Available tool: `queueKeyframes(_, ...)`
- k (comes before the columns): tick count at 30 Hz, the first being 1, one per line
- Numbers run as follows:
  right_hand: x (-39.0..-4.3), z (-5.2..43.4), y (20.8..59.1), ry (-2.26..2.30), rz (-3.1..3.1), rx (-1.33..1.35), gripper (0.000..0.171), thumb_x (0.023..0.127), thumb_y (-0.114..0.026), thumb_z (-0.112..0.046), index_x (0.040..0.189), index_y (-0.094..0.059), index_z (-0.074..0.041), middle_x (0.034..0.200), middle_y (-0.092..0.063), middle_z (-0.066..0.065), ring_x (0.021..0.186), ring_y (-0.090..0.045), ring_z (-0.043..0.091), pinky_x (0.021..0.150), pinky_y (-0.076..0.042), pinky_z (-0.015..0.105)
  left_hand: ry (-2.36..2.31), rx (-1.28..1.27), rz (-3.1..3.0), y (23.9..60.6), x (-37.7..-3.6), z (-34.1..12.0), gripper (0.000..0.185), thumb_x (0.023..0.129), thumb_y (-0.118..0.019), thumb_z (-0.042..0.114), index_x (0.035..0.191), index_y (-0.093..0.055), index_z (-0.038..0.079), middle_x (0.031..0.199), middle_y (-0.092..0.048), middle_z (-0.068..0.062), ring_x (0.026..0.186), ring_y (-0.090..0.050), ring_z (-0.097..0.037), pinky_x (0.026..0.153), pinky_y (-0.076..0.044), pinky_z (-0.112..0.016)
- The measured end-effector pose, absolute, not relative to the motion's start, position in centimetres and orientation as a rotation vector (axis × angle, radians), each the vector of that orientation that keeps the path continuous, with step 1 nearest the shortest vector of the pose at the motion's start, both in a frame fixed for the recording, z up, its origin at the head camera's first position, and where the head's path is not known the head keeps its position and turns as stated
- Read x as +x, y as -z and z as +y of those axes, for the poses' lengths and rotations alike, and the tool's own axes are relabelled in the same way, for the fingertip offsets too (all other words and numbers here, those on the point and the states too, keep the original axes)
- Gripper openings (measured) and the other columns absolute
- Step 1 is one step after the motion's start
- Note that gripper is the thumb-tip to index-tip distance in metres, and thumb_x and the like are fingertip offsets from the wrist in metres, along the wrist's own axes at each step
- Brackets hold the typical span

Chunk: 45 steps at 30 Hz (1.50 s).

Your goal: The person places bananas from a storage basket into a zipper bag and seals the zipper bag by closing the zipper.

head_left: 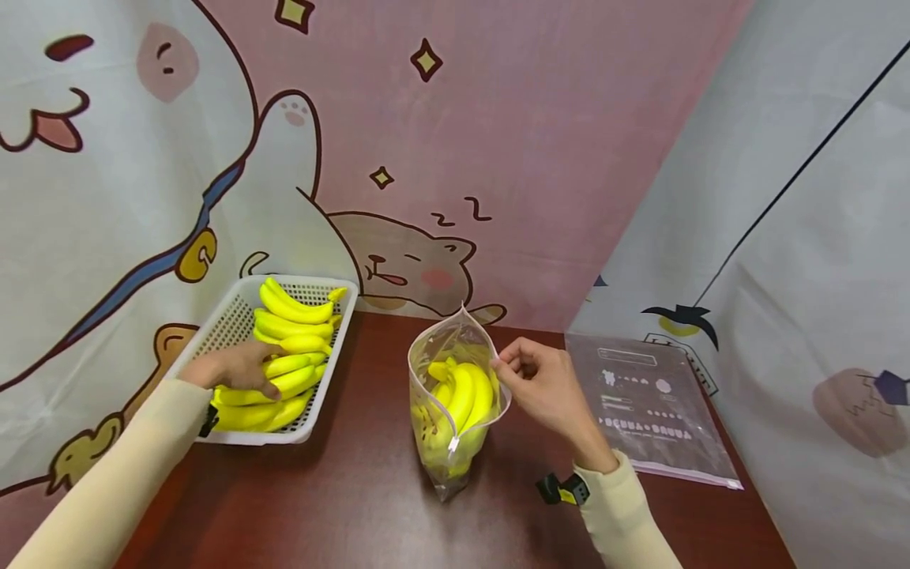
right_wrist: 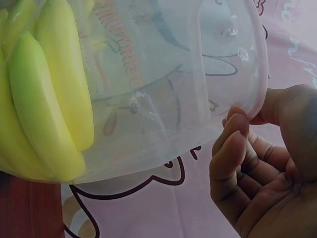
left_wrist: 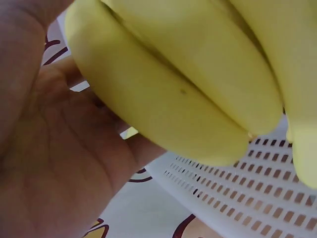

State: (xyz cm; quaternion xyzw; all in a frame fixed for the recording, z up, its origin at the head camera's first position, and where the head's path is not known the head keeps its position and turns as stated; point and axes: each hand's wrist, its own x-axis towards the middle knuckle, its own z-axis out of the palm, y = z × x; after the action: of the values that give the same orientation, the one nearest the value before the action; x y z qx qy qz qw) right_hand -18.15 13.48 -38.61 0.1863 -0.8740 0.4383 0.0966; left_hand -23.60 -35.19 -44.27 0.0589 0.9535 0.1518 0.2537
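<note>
A clear zip bag (head_left: pixel 455 411) stands open on the dark red table (head_left: pixel 355 506), with a bunch of yellow bananas (head_left: pixel 465 395) inside. My right hand (head_left: pixel 543 387) pinches the bag's right rim (right_wrist: pixel 260 94) between thumb and forefinger; the bananas (right_wrist: pixel 44 104) show through the plastic. At the left stands a white perforated basket (head_left: pixel 227 320) holding several banana bunches (head_left: pixel 291 348). My left hand (head_left: pixel 238 367) reaches into the basket and grips a bunch there. In the left wrist view, that bunch (left_wrist: pixel 183 84) lies against my palm above the basket wall (left_wrist: pixel 237 193).
A flat, empty zip bag (head_left: pixel 650 407) with printed markings lies on the table at the right. Cartoon-printed cloth (head_left: pixel 426 158) hangs close behind the table and along the right side. Bare table stretches in front of the basket and bag.
</note>
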Motion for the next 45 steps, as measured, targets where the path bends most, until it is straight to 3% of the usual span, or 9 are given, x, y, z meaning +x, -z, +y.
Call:
queueKeyframes(8,-18.1,13.7,38.6,-1.283,-2.586,0.543,0.011,0.091,-0.078,-0.019,0.084,-0.069,-0.019,0.063,-0.063,-0.005,0.053,-0.054,0.012,0.048,-0.043,0.024,-0.413,0.202,2.586,43.2,-23.2,-34.9,0.095,0.08,-0.086,0.04,0.15,-0.042,-0.006,0.149,-0.045,-0.035,0.136,-0.044,-0.055,0.106,-0.041,-0.068)
queueKeyframes(15,-18.1,13.6,38.5,-1.283,-2.59,0.558,0.01,0.092,-0.077,-0.018,0.085,-0.07,-0.02,0.064,-0.065,-0.004,0.053,-0.054,0.013,0.048,-0.043,0.024,-0.468,0.237,2.626,41.4,-22.4,-34.9,0.093,0.081,-0.082,0.044,0.149,-0.044,-0.008,0.146,-0.051,-0.032,0.126,-0.054,-0.043,0.104,-0.044,-0.066)
queueKeyframes(26,-18.1,13.4,38.6,-1.304,-2.588,0.564,0.009,0.092,-0.076,-0.017,0.085,-0.07,-0.018,0.064,-0.066,-0.001,0.052,-0.054,0.013,0.047,-0.045,0.025,-0.573,0.321,2.72,39.2,-21.5,-35.2,0.098,0.087,-0.077,0.051,0.15,-0.038,-0.012,0.149,-0.047,-0.035,0.13,-0.051,-0.049,0.105,-0.043,-0.067)
queueKeyframes(28,-18.1,13.3,38.6,-1.309,-2.586,0.566,0.009,0.093,-0.076,-0.017,0.086,-0.07,-0.018,0.065,-0.067,0.001,0.052,-0.054,0.012,0.047,-0.045,0.025,-0.618,0.312,2.732,38.8,-21.4,-35.2,0.098,0.087,-0.077,0.051,0.151,-0.037,-0.012,0.146,-0.051,-0.033,0.124,-0.055,-0.043,0.101,-0.048,-0.063)
queueKeyframes(31,-18.0,13.3,38.6,-1.314,-2.585,0.566,0.009,0.093,-0.076,-0.018,0.086,-0.07,-0.018,0.066,-0.069,0.004,0.052,-0.054,0.013,0.047,-0.044,0.025,-0.699,0.314,2.739,38.3,-21.3,-35.0,0.094,0.088,-0.076,0.05,0.152,-0.038,-0.008,0.128,-0.063,-0.022,0.103,-0.059,-0.028,0.088,-0.053,-0.047)
queueKeyframes(35,-18.0,13.4,38.7,-1.319,-2.583,0.557,0.009,0.093,-0.076,-0.018,0.085,-0.07,-0.018,0.065,-0.068,0.003,0.052,-0.054,0.013,0.047,-0.044,0.025,-0.782,0.317,2.754,38.0,-21.2,-34.8,0.084,0.09,-0.075,0.048,0.152,-0.042,0.001,0.107,-0.066,-0.007,0.09,-0.059,-0.02,0.078,-0.049,-0.035)
queueKeyframes(42,-18.1,13.5,38.8,-1.298,-2.583,0.544,0.01,0.093,-0.076,-0.019,0.085,-0.07,-0.018,0.066,-0.069,0.005,0.053,-0.054,0.012,0.047,-0.043,0.024,-0.899,0.27,2.798,37.1,-20.7,-33.8,0.088,0.091,-0.071,0.057,0.157,-0.037,0.009,0.125,-0.065,-0.01,0.105,-0.059,-0.026,0.089,-0.05,-0.042)
queueKeyframes(45,-18.1,13.6,38.8,-1.286,-2.601,0.525,0.01,0.093,-0.076,-0.019,0.085,-0.07,-0.018,0.067,-0.069,0.004,0.053,-0.054,0.012,0.047,-0.043,0.024,-0.961,0.251,2.807,36.9,-20.5,-33.0,0.086,0.091,-0.07,0.059,0.156,-0.039,0.012,0.122,-0.065,-0.01,0.103,-0.059,-0.026,0.087,-0.05,-0.041)
